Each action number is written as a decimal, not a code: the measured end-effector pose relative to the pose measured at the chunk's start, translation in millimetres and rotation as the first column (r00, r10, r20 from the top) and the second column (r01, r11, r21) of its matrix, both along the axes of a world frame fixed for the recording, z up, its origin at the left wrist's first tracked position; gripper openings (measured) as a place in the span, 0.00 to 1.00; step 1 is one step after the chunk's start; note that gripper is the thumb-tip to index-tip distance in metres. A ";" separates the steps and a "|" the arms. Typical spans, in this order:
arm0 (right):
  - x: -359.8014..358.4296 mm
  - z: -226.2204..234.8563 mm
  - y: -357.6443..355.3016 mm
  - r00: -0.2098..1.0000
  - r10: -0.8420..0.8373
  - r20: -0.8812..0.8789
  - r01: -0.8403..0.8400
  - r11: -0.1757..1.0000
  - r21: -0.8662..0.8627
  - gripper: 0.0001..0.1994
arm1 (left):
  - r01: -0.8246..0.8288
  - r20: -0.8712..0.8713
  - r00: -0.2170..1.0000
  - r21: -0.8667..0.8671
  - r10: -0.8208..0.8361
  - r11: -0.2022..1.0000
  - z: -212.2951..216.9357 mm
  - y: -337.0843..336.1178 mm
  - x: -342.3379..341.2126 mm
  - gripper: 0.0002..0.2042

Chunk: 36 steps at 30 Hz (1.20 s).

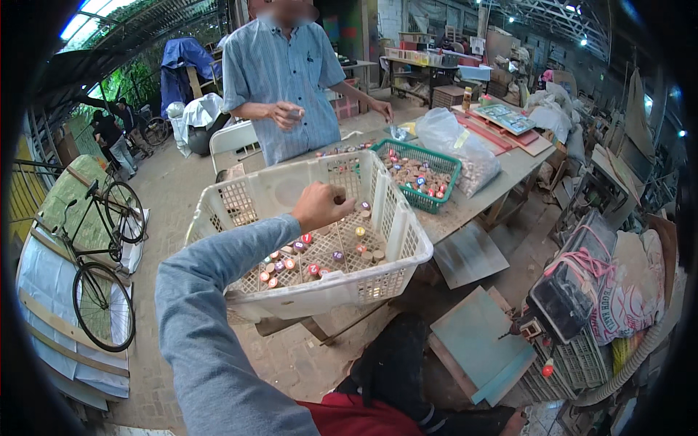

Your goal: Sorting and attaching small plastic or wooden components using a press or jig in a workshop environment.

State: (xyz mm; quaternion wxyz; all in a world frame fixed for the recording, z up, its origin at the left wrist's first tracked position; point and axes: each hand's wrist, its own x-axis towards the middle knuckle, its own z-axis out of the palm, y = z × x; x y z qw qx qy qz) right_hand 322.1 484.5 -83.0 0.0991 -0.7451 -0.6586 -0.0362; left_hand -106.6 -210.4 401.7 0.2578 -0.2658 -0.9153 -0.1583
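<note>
My left hand (320,207), on an arm in a grey sleeve, is over a large white plastic crate (320,299). Its fingers are curled together, and whatever they may hold is hidden. Lying on the crate's floor are several small round wooden pieces (378,255) with coloured tops, such as a yellow one (360,231) and a purple one (338,256). My right hand does not show. Just beyond the crate, a green plastic basket (429,206) on the table holds many similar pieces.
A person (283,87) in a striped shirt stands across the table (443,227), one hand raised, the other near a small clear bag. Clear plastic bags (465,149) and red boards (487,131) lie to the right. A bicycle (102,240) stands left; boards (480,341) are lower right.
</note>
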 end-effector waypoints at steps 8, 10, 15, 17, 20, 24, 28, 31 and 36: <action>3.8 -13.1 15.2 0.998 0.005 -0.057 -0.008 0.999 -0.049 0.18 | -0.425 0.380 0.643 0.899 -0.665 0.103 137.1 60.6 112.3 0.16; 1.4 -20.8 15.6 1.000 -0.008 -0.001 0.008 1.000 -0.025 0.18 | -0.351 0.299 0.508 0.928 -0.808 0.123 139.1 62.4 155.0 0.16; 10.9 -19.2 19.1 0.998 0.028 0.055 -0.026 0.999 -0.036 0.19 | -0.725 0.317 0.161 0.680 -0.934 0.106 45.8 88.0 222.4 0.15; 18.3 -2.0 16.7 0.991 0.100 -0.086 -0.111 0.985 -0.131 0.20 | -0.919 0.225 -0.055 0.369 -0.973 0.137 -17.9 109.5 234.4 0.16; 22.8 35.4 3.4 0.954 0.162 -0.251 -0.225 0.943 -0.246 0.23 | -0.990 0.210 -0.136 0.015 -0.968 0.142 -110.7 146.3 250.7 0.14; 22.6 88.2 -22.1 0.898 0.210 -0.387 -0.341 0.888 -0.309 0.26 | -0.983 0.158 -0.182 -0.052 -0.970 0.176 -194.2 173.9 252.6 0.14; 16.1 127.5 -46.9 0.894 0.152 -0.422 -0.313 0.886 -0.343 0.28 | -0.981 0.194 -0.193 -0.046 -0.962 0.187 -222.8 197.2 242.1 0.15; 10.2 134.3 -55.9 0.884 0.172 -0.435 -0.312 0.910 -0.274 0.25 | -0.981 0.237 -0.188 0.012 -0.953 0.196 -219.8 209.2 228.7 0.14; 16.1 119.0 -57.2 0.820 0.337 -0.463 -0.374 0.927 0.011 0.19 | -0.978 0.137 -0.099 0.169 -0.986 0.122 -195.5 217.4 202.4 0.14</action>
